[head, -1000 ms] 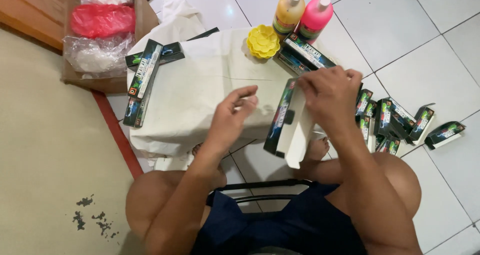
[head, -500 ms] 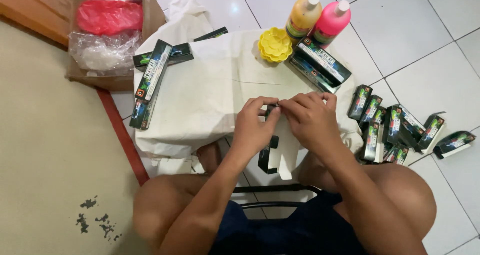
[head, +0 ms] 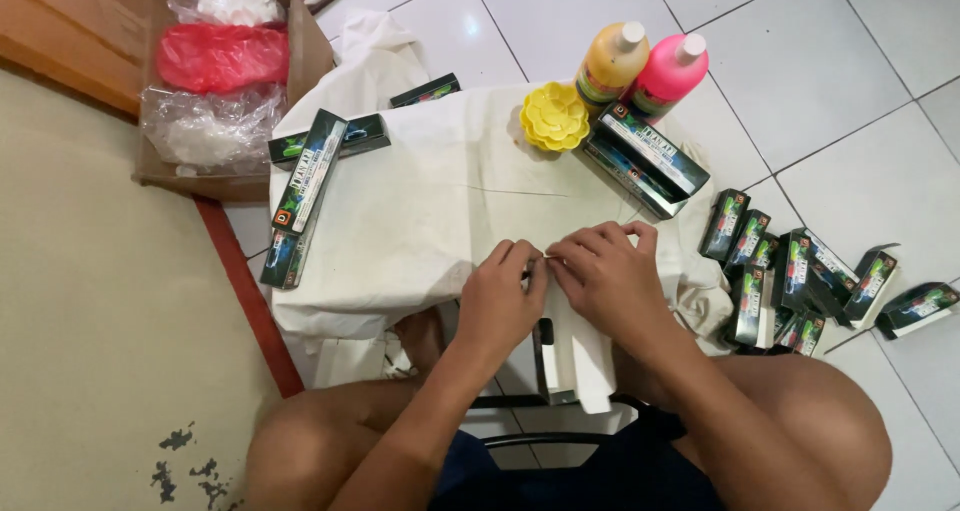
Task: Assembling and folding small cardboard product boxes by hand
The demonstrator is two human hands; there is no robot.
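Both hands met at the near edge of the worktop covered with a cream cloth [head: 430, 201]. The left hand [head: 500, 306] and the right hand [head: 610, 281] had their fingers pinched closed on the top of a flat white and dark cardboard carton [head: 575, 356], which hung down from the worktop edge between the knees. To the far right on the cloth lay a long dark printed box [head: 645, 159], with a yellow flower-shaped dish [head: 553, 117] just beside it and an orange bottle [head: 610, 66] and a pink bottle [head: 668, 74] behind. On the left lay more long dark boxes [head: 305, 186]. A cluster of small dark boxes [head: 790, 281] sat on the white tiled floor [head: 850, 91] at right. A brown cardboard box of plastic bags [head: 220, 81] stood far left.
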